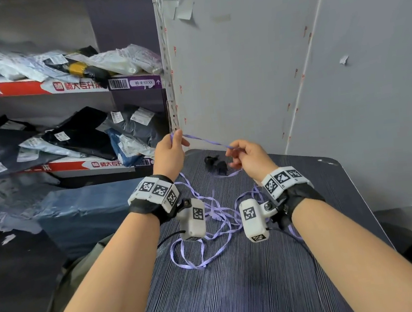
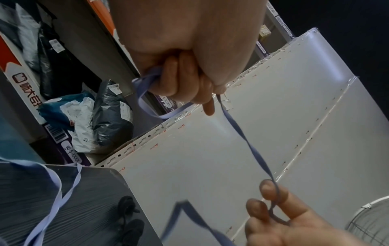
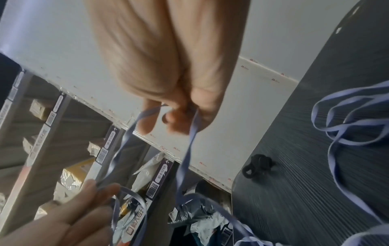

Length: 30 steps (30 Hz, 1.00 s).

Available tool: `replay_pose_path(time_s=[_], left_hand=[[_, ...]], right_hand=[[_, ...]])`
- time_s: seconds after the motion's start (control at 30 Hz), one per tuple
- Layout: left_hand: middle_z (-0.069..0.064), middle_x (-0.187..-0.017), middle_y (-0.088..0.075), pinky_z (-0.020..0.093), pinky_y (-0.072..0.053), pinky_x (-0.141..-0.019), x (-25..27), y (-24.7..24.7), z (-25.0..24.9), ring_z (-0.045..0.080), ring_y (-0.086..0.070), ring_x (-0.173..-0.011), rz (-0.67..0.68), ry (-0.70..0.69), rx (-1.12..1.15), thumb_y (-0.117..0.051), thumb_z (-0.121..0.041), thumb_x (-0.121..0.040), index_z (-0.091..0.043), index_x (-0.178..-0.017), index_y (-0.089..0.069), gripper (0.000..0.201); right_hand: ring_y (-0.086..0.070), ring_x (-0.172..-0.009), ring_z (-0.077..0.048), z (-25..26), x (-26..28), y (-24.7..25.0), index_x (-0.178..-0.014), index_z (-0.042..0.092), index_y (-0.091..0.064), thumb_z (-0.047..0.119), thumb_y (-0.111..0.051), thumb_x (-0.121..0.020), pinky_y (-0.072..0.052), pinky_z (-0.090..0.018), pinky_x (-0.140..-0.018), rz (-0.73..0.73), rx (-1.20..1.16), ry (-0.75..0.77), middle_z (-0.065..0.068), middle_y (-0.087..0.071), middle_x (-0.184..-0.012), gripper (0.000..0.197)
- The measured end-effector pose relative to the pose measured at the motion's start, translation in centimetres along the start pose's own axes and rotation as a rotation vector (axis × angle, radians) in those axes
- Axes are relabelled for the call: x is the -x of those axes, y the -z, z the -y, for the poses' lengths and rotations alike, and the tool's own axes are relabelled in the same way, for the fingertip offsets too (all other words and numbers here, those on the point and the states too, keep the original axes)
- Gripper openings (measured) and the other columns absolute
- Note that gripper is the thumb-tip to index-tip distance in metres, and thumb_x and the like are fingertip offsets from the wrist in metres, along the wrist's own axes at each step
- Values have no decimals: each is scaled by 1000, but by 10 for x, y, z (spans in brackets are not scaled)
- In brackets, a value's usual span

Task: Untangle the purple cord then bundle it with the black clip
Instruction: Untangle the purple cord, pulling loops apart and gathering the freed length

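Observation:
A thin purple cord (image 1: 205, 140) stretches taut in the air between my two hands, above the far edge of the dark table (image 1: 241, 293). My left hand (image 1: 171, 149) pinches one part of it with curled fingers (image 2: 179, 79). My right hand (image 1: 240, 152) pinches the cord lower and to the right, the cord (image 3: 191, 133) trailing down from its fingers. The rest of the cord (image 1: 212, 221) lies in loose tangled loops on the table under my wrists. The black clip (image 1: 215, 164) lies on the table between and just beyond my hands, also in the right wrist view (image 3: 257, 164).
A grey panel wall (image 1: 253, 60) stands right behind the table. Shelves (image 1: 51, 88) packed with parcels and bags are to the left. More wrapped parcels (image 1: 52, 209) lie low at the left. The table's near half is bare.

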<state>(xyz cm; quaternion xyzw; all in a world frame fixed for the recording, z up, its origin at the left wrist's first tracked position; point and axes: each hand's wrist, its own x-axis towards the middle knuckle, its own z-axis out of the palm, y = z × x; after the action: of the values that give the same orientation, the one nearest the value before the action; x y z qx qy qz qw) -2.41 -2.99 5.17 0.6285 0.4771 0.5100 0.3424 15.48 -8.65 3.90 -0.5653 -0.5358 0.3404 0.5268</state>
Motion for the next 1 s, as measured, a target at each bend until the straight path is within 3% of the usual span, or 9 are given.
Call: replay_pose_path(time_s=[0.07, 0.17, 0.27, 0.37, 0.47, 0.6, 0.77, 0.87, 1.0], left_hand=[[-1, -54, -41, 26, -31, -51, 0, 0, 1, 11, -38, -47, 6, -9, -12, -35, -33, -101, -12, -77, -57, 38], [-1, -55, -42, 26, -33, -52, 1, -1, 0, 12, -39, -49, 3, -17, -23, -36, -33, -101, -17, -71, -54, 39], [0, -58, -43, 25, -33, -52, 2, -4, -1, 12, -40, -51, -11, -37, -40, -36, -32, -101, -20, -67, -52, 39], [-1, -60, -46, 28, -34, -54, 1, -6, 0, 13, -42, -53, 2, -64, -77, -37, -35, -100, -22, -66, -53, 40], [-1, -59, -46, 30, -34, -56, 2, -7, 1, 15, -43, -54, 8, -88, -123, -37, -37, -100, -23, -66, -52, 39], [-1, -58, -44, 31, -35, -59, 3, -11, 3, 17, -41, -53, -31, -79, -101, -36, -38, -100, -19, -68, -51, 40], [-1, -68, -50, 27, -32, -67, -6, -1, 3, 18, -48, -69, -169, -33, -64, -36, -31, -101, -9, -78, -56, 38], [1, -68, -49, 27, -33, -66, -14, 8, 2, 21, -48, -70, -227, -21, -45, -35, -31, -101, -5, -84, -60, 40], [-4, -64, -47, 21, -32, -50, -13, 8, -5, 7, -45, -58, -194, -17, -70, -35, -33, -101, -9, -84, -59, 38]], right_hand=[[-49, -60, -5, 2, 0, 3, -71, 17, -58, -21, -27, -81, -43, -14, -53, 26, 115, -1, -1, -60, -76, 50], [-50, -79, -20, 2, 0, 8, -64, 25, -63, -8, -39, -80, -44, -36, -78, 141, 476, -20, -3, -61, -79, 44], [-37, -95, -21, 0, 3, 10, -70, 23, -67, 32, -49, -90, -27, -38, -88, 163, 872, -31, 5, -51, -74, 29], [-35, -100, -22, -5, 4, 15, -68, 22, -60, 66, -32, -89, -23, -40, -85, 117, 1093, -5, 2, -48, -78, 56], [-40, -106, -25, -8, 3, 21, -62, 23, -53, 63, -24, -93, -24, -40, -87, 105, 1108, -29, 3, -46, -71, 58], [-44, -108, -28, -15, 0, 26, -76, 17, -53, 56, -21, -96, -29, -40, -91, 99, 1111, -57, -6, -57, -86, 54], [-55, -78, -29, -20, 0, 31, -87, 7, -55, 41, -29, -100, -41, -36, -70, 89, 893, -11, -9, -55, -76, 44], [-58, -93, -32, -31, 7, 39, -96, 12, -56, 32, -26, -102, -44, -39, -80, 121, 972, -116, -13, -62, -95, 36], [-38, -118, -31, -31, 5, 41, -107, 26, -62, 43, -30, -99, -31, -43, -98, 69, 1271, -271, -9, -47, -121, 38]])
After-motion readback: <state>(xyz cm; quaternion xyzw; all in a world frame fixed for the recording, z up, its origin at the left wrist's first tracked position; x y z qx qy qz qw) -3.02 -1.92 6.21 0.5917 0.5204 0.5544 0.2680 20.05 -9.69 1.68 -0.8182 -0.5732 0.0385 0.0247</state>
